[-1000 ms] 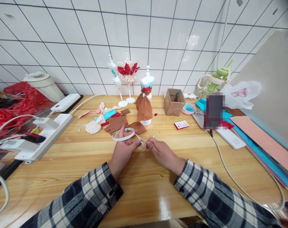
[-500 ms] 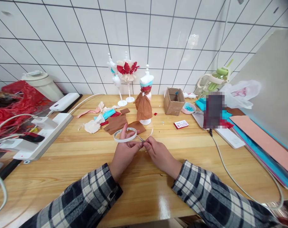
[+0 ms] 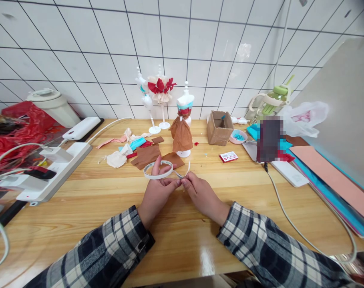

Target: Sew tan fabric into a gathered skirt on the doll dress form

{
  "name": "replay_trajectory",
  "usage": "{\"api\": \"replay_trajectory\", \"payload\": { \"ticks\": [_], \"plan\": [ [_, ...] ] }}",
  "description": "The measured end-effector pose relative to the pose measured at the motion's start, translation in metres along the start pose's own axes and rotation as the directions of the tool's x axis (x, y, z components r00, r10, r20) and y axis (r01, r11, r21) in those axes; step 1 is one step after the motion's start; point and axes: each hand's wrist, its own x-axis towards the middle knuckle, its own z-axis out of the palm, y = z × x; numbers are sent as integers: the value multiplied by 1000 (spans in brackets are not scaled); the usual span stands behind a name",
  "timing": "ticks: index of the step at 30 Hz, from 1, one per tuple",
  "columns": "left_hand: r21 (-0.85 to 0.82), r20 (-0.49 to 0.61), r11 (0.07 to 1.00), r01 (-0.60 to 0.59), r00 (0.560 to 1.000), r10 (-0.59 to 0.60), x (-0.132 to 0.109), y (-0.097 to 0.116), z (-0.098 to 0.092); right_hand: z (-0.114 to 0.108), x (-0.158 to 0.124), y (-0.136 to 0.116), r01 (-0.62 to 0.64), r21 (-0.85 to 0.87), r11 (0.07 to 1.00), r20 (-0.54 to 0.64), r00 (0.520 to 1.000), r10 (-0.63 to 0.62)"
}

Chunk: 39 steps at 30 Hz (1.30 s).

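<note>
Backing the counter, a wall of white tiles is crossed by dark lines, and light is reflected from the pale wood near the front edge. Over the middle of the counter, a roll of white tape is carried on the left hand, its ring looped around a raised finger; the left grip is closed, thumb to finger, where the strip is led off the roll. The right grip is likewise pinched closed on the strip, the fingertips of the right hand being set against those of the left. Beyond them, brown scraps are spread, and a brown-skirted dress form is stood upright, with two more forms placed behind it to the left. To its right are set a cardboard box, a pink dish and a small red-and-white packet. The far left is taken up by a power strip, a lidded container and red plastic; on the far right, coloured sheets are stacked below a green-topped bottle.
</note>
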Motion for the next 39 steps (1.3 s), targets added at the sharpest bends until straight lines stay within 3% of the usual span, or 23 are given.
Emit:
{"api": "replay_trajectory", "payload": {
  "ticks": [8,13,16,19,22,24,26,32,35,39],
  "plan": [
    [1,10,1000,0,1000,0,0,0,0,-3,2,0,-5,-81,997,14,1000,6],
    [-95,45,995,37,998,-33,0,1,-1,-28,5,5,-8,-103,995,29,1000,11],
    [-130,87,991,38,996,-27,-1,0,-1,-46,10,16,-75,-164,984,-84,994,62],
    [-121,105,992,31,994,-19,-1,-1,0,-54,15,26,-145,-148,978,-303,948,95],
    [-97,103,995,28,995,-18,-1,0,1,-51,13,23,13,-49,999,-457,889,-34],
    [-67,115,998,21,993,-13,-2,0,1,-45,8,13,182,-8,983,-420,892,-169],
    [-36,139,999,10,990,-5,-2,0,1,-36,3,2,246,18,969,-317,921,-228],
    [2,175,1000,-26,984,25,-4,-2,3,-18,4,-4,63,73,995,-208,977,-46],
    [12,180,1000,-10,984,8,-4,-2,2,-19,8,1,-12,174,985,-161,986,40],
    [75,169,996,43,984,-55,-5,2,1,-25,10,1,-39,267,963,-69,996,59]
  ]
}}
